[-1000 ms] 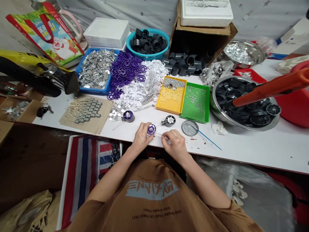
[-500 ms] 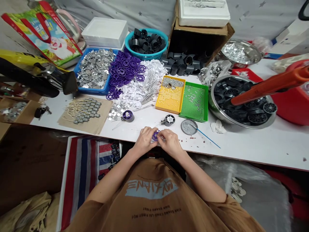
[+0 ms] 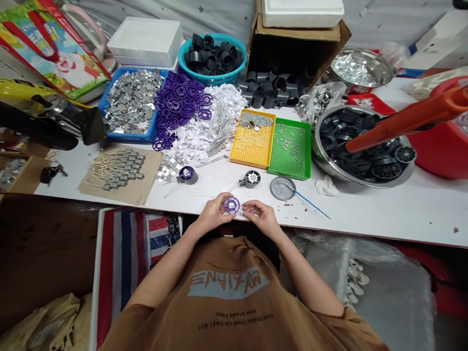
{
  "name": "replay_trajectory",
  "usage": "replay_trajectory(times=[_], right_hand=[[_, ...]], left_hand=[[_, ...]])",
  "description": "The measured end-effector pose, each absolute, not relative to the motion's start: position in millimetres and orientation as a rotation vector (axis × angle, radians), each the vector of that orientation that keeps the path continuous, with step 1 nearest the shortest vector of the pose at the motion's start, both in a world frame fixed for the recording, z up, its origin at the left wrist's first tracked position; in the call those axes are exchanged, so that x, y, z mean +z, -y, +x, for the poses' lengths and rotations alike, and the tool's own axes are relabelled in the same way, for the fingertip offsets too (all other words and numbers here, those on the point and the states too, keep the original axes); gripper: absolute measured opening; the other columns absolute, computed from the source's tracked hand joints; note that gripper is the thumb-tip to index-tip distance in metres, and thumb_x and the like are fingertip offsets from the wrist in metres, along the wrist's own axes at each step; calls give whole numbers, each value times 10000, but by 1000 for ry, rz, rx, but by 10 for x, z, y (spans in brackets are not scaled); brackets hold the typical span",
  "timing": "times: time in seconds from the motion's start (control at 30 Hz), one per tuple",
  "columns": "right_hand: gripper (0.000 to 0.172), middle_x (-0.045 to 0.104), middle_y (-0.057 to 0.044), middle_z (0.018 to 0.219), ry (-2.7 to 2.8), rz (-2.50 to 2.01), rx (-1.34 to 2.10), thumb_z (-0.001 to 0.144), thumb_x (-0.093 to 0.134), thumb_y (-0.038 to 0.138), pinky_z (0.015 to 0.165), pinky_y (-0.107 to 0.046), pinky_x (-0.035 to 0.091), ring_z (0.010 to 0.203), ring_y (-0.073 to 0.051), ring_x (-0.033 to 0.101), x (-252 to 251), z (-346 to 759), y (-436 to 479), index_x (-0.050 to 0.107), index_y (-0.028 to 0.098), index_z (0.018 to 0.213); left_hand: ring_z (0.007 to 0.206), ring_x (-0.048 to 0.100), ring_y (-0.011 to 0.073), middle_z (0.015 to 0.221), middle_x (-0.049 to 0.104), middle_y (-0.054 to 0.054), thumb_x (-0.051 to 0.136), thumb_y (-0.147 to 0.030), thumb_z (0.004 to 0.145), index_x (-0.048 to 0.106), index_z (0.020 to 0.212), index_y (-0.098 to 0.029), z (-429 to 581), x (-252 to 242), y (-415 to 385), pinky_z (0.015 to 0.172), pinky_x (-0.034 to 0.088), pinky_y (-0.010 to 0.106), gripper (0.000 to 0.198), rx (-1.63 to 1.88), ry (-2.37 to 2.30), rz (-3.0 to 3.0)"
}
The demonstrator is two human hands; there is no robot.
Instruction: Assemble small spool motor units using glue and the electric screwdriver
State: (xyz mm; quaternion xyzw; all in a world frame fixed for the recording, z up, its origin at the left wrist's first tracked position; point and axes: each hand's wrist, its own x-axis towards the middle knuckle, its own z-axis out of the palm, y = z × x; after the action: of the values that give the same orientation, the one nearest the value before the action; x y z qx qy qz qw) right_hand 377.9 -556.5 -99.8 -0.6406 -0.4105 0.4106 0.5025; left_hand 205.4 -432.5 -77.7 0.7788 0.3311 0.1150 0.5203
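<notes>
At the table's front edge my left hand (image 3: 214, 213) is closed on the rim of a purple spoked plastic ring (image 3: 231, 205), which has a small white piece at its centre. Just right of the ring, my right hand (image 3: 262, 216) has its thumb and fingers pinched around something small and silvery that I cannot make out. Beyond my hands stand a black cylinder with a silver star-shaped plate (image 3: 252, 179) and a black cylinder with a purple ring (image 3: 188, 174). A round dish of grey paste (image 3: 282, 188) with a blue stick (image 3: 310, 204) lies to the right.
Behind are a blue tray (image 3: 151, 134) of metal plates, a heap of purple rings (image 3: 179, 100), white pieces (image 3: 195, 141), a yellow tray (image 3: 252, 146) and a green tray (image 3: 292, 165). A metal bowl (image 3: 365, 180) of black wheels stands right, an orange handle (image 3: 405, 122) reaching over it.
My right hand has moved away from the purple ring to the right. The ring now faces up more openly in my left hand. The whole view has shifted slightly.
</notes>
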Motion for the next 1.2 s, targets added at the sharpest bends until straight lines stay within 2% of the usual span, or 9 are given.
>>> replay_trajectory(times=[0.1,0.2,0.33,0.6,0.73,0.9,1.03,1.2], right_hand=[[192,698,-47,748,1093,-1593,802,792,692,304,615,-281,554,653,-150,649,-903,3776,5565,678,166,926],[104,707,-62,818,1353,-1606,438,866,609,212,673,-305,555,725,-164,657,-783,3765,5574,672,186,944],[218,709,-82,901,1726,-1452,165,902,525,115,741,-331,538,823,-184,651,-724,3753,5593,628,189,1079],[265,674,-86,862,2004,-1406,124,939,420,93,714,-318,497,805,-181,604,-540,3886,5659,591,157,1131],[258,662,-73,824,2114,-1408,88,960,384,112,696,-309,476,757,-171,577,-418,3932,5627,603,164,1087],[221,639,-66,784,2245,-1385,127,970,395,138,688,-310,448,729,-174,551,-319,3978,5573,610,160,1016],[203,605,-49,737,2333,-1375,126,969,408,147,656,-302,421,689,-171,520,-239,3976,5533,610,162,953],[207,613,-46,737,2364,-1282,180,962,410,135,633,-302,427,683,-169,535,-203,3903,5437,614,167,966]], left_hand=[[692,577,96,901,638,-9,702,-272,683,506,1164,-210,2030,-782,4318,623,494,195,524,267,-800,1854],[656,573,100,873,644,-10,711,-281,687,520,1153,-203,2022,-729,4323,647,506,224,510,210,-769,1880],[775,635,147,901,671,14,722,-291,702,538,1149,-192,2060,-635,4362,769,529,282,493,143,-660,1864],[831,652,165,928,671,34,746,-222,659,546,1083,-190,2077,-583,4388,767,535,283,470,181,-655,1776],[773,627,143,902,637,15,710,-200,670,493,1075,-195,2107,-555,4412,701,511,251,459,167,-633,1788],[665,557,125,765,568,-36,691,-225,677,476,1057,-207,2115,-482,4428,587,436,220,436,117,-665,1907],[658,535,130,741,553,-43,686,-254,685,470,1047,-207,2117,-429,4427,585,415,229,424,71,-646,1955],[644,537,125,741,556,-51,657,-190,664,454,1049,-207,2167,-429,4455,584,403,228,435,67,-584,1956]])
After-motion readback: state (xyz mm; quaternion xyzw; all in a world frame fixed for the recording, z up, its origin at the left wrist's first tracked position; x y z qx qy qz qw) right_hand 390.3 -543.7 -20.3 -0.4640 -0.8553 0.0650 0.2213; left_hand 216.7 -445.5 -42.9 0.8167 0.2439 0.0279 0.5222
